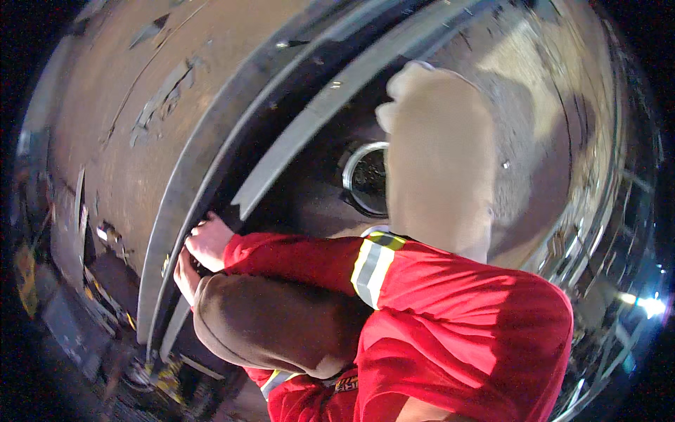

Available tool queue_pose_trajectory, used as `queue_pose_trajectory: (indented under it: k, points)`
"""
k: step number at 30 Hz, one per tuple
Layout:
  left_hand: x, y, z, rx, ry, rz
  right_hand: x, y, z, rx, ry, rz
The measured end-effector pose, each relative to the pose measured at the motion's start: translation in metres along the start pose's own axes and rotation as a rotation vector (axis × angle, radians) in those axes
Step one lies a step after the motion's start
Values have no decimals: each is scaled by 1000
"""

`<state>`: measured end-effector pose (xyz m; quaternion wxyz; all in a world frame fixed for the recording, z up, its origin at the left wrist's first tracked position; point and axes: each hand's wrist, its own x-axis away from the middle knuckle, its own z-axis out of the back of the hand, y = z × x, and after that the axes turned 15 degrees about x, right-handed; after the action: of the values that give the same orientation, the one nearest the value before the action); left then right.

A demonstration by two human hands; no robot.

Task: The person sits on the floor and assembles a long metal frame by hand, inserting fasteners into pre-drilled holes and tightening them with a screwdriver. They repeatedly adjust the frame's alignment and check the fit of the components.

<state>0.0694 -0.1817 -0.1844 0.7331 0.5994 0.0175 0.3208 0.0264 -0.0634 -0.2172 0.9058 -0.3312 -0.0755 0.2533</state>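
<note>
Both of my hands are together at the inner edge of a long grey steel beam [165, 218], which bends across the picture. My right hand [209, 243], at the end of a red sleeve with a reflective band, has its fingers curled in against the edge. Just below, my left hand [185, 276] lies close to the beam, partly covered by my brown-clad knee [281, 320]. Both hands look closed. Whatever sits between their fingers is dark and too hidden to name. A second grey bar [295, 133] with a notched end stops just above my right hand.
A round metal ring [367, 179] lies on the dark floor beyond my right arm, partly behind a large beige shape [443, 162], apparently my other leg. Scraps and strips [109, 235] lie at the left. A bright light [652, 307] shines at the right, near stacked metal lengths.
</note>
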Motion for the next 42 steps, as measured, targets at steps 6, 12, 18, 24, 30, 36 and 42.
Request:
queue_pose_trajectory:
  k: [6,12,18,24,30,36,42]
  points:
    - [16,-1,-41,-118,-77,-86,-4,8,-3,58,-6,0]
    - [53,4,-40,-191,-71,-134,-12,10,-18,6,70,27]
    - [82,0,-27,-197,-39,-122,-13,8,-15,-27,3,80]
    - [110,2,-16,-160,2,-120,-11,15,-16,-29,8,95]
    - [133,-6,-6,-91,57,-116,-10,25,0,-57,-169,34]
    - [117,11,1,-52,139,-161,-15,12,-13,-48,-128,105]
    - [24,7,-17,-42,168,-96,-18,25,-14,-41,-198,133]
